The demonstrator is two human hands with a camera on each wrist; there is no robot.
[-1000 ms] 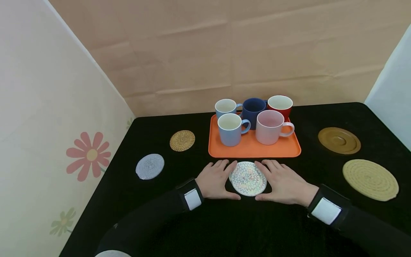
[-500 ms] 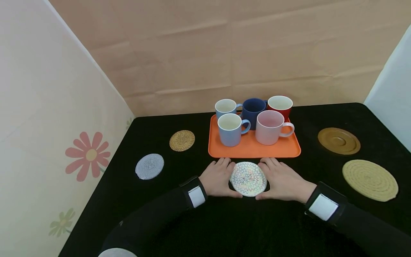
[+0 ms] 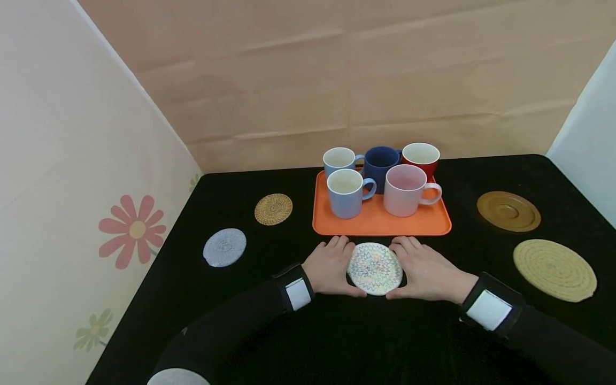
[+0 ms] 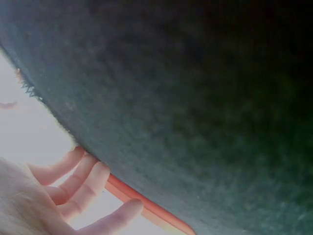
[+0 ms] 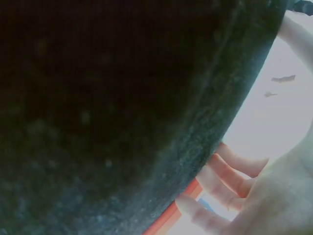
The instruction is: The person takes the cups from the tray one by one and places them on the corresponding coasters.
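A round white coaster (image 3: 375,269) with a multicoloured zigzag pattern lies on the black tabletop, just in front of the orange tray (image 3: 375,227). My left hand (image 3: 333,268) is at its left side, index finger and thumb along the rim. From the right, my right hand (image 3: 423,272) frames it the same way. The fingers of both are spread and gently bent. In the left wrist view, the fingertips (image 4: 100,171) are down at the tabletop; the right fingertips (image 5: 208,178) look alike in the right wrist view. Neither wrist view clearly shows the coaster.
On the tray stand several mugs: two light blue, one dark blue (image 3: 380,160), one red (image 3: 421,155), one pink (image 3: 403,192). Leftward lie a woven tan coaster (image 3: 273,209) and a grey-white one (image 3: 224,247); rightward, a brown disc (image 3: 508,211) and a yellow woven mat (image 3: 555,270).
Both hands have moved slightly forward and in closer to the coaster, the left one also a little to the right. The coaster has shifted slightly right. Tray and mugs are where they were.
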